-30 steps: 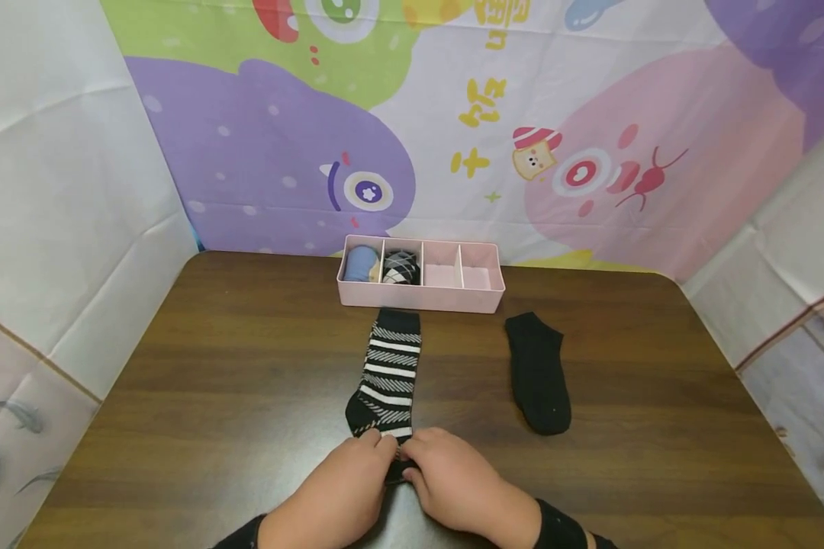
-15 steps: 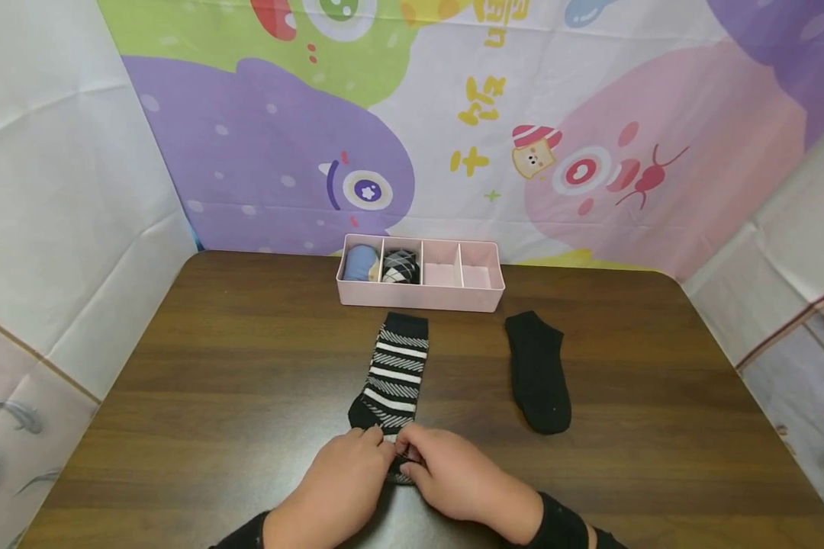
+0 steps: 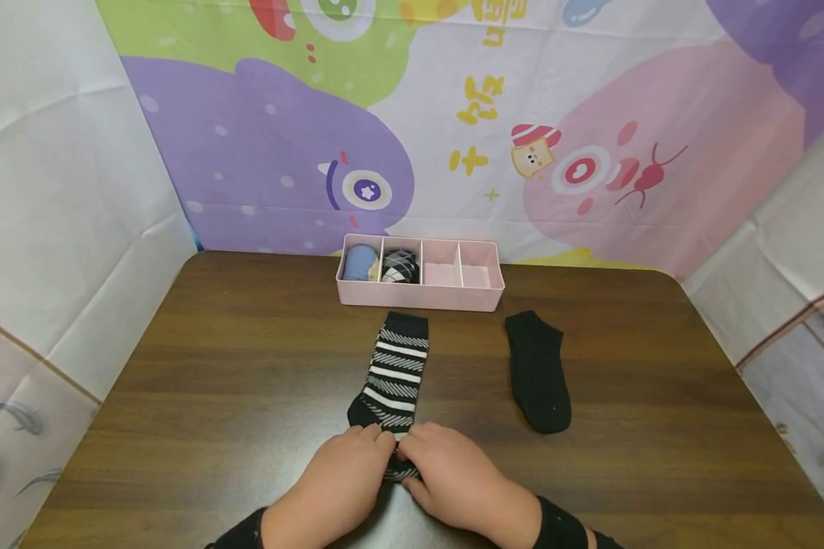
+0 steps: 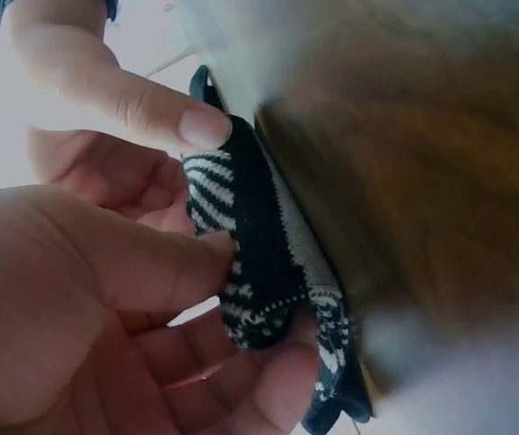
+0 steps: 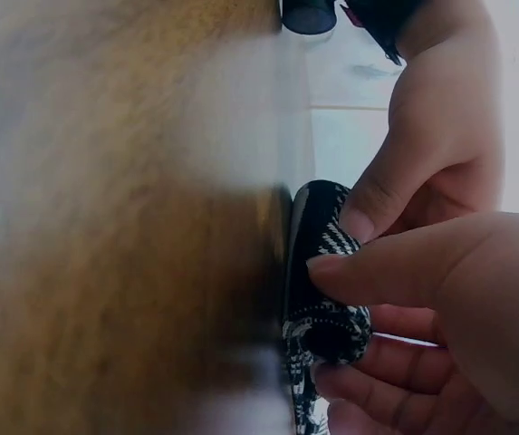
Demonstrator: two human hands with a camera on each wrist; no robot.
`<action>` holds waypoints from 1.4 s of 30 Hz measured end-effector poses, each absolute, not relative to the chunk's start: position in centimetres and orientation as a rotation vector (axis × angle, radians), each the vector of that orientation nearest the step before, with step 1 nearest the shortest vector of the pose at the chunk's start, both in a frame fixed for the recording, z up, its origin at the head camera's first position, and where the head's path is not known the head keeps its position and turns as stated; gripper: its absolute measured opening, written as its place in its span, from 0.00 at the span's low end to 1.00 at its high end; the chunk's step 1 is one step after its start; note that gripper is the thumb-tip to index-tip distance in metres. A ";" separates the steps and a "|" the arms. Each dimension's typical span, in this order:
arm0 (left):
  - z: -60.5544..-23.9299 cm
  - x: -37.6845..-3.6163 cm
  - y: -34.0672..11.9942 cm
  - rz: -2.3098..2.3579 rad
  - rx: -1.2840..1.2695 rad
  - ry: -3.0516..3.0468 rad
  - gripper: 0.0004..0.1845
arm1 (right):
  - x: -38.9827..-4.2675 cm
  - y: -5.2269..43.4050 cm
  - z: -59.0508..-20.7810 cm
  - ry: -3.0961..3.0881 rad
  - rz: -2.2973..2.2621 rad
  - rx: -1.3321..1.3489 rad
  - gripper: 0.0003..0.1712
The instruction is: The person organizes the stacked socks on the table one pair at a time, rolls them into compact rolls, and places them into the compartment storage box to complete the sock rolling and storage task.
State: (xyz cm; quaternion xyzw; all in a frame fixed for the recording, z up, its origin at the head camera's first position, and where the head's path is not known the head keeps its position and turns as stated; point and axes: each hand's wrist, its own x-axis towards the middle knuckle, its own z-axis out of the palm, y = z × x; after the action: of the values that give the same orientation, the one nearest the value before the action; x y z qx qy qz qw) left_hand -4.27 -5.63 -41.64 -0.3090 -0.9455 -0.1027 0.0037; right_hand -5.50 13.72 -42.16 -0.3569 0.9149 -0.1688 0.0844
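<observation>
A black sock with white and grey stripes lies lengthwise on the table, cuff away from me. Its near end is turned up into a roll, showing as a spiral in the right wrist view. My left hand pinches the left side of this roll, thumb on the near face and fingers over the far side. On the right side, my right hand pinches the same roll between thumb and fingers. The left wrist view shows both thumbs on the dark knit. A plain black sock lies flat to the right.
Beyond the striped cuff stands a pink divided box. Its left compartments hold a blue bundle and a black-and-grey checked bundle; the two right ones show bare floors. A printed cloth hangs behind the wooden table.
The striped sock's cuff has shifted slightly right and toward me. My right fingers have lifted and settled back over the roll. The black sock and the box stay put.
</observation>
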 end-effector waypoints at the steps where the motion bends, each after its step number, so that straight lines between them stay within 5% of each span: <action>1: -41.6 -4.3 -5.7 -0.316 -0.981 -2.969 0.07 | -5.4 13.7 -42.2 2.729 -0.514 -1.053 0.10; 20: -40.8 -3.6 -5.8 -0.428 -1.038 -3.078 0.14 | -6.0 14.3 -42.4 2.331 -1.096 -0.626 0.07; 31: -41.2 -4.8 -6.6 -0.634 -0.915 -3.048 0.11 | -5.1 13.7 -41.7 2.723 -0.637 -1.073 0.15; 42: -40.9 -4.6 -6.5 -0.646 -0.954 -3.044 0.11 | -5.0 13.3 -42.2 2.786 -0.445 -1.182 0.13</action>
State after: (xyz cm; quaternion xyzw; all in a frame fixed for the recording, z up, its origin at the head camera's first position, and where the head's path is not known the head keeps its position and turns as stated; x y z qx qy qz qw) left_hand -4.63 -6.52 -40.86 -0.2928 -0.9337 -0.1982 -0.0565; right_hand -5.05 13.26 -42.24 -0.3859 0.9101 -0.1452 0.0413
